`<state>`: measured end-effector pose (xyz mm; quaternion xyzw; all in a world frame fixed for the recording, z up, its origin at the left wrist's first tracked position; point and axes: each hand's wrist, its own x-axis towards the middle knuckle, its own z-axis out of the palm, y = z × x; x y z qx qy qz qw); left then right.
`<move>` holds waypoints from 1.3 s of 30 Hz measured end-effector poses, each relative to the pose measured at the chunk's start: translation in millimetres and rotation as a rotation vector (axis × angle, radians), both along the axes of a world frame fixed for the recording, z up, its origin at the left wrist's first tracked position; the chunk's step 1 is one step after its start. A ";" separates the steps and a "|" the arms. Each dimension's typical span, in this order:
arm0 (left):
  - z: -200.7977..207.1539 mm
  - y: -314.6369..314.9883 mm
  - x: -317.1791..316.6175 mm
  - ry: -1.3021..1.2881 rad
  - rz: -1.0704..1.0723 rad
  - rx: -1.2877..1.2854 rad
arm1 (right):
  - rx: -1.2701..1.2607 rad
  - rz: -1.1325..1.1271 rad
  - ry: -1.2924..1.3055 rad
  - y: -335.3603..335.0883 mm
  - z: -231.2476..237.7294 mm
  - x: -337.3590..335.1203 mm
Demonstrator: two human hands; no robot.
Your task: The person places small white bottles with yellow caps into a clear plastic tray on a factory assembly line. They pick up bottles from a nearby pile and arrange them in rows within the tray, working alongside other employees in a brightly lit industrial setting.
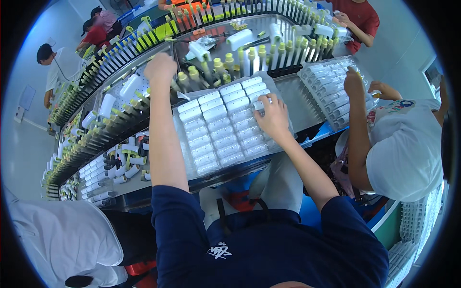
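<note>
White plastic, roughly eleven cases (234, 96) on show, filling the far end of one clear tray (221, 131) on the bench (294, 91)! Right hand (273, 117) over the tray's right side, palm down, fingers curled onto one case; a firm grip, I can't tell. Left hand (161, 68) reaches far ahead, arm nearly straight, fingers bent, contents hidden. Outward: one more filled tray (330, 89) on the right, beside one co-worker's two hands.
</note>
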<state>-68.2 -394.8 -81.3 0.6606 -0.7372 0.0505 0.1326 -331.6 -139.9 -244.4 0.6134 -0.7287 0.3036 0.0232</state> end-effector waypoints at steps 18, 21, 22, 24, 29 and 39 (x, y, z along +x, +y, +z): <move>-16.5 37.6 151.7 -0.233 0.009 -0.497 | -0.297 -0.034 -0.049 4.4 8.5 4.3; -24.2 79.5 137.2 -0.181 -0.072 -0.848 | -0.347 -0.120 -0.037 6.1 19.8 0.8; -33.9 97.6 126.8 -0.114 -0.052 -0.845 | -0.389 -0.139 -0.017 2.0 28.1 -0.1; -60.5 131.3 98.4 0.064 -0.144 -0.701 | -0.460 -0.171 0.024 -9.9 49.1 -2.7; -136.4 159.9 35.0 0.379 -0.604 -0.335 | -0.650 0.272 0.104 -95.1 131.0 -13.6; -160.7 159.1 27.6 0.339 -0.581 -0.261 | -0.207 0.886 0.525 -206.4 196.6 21.9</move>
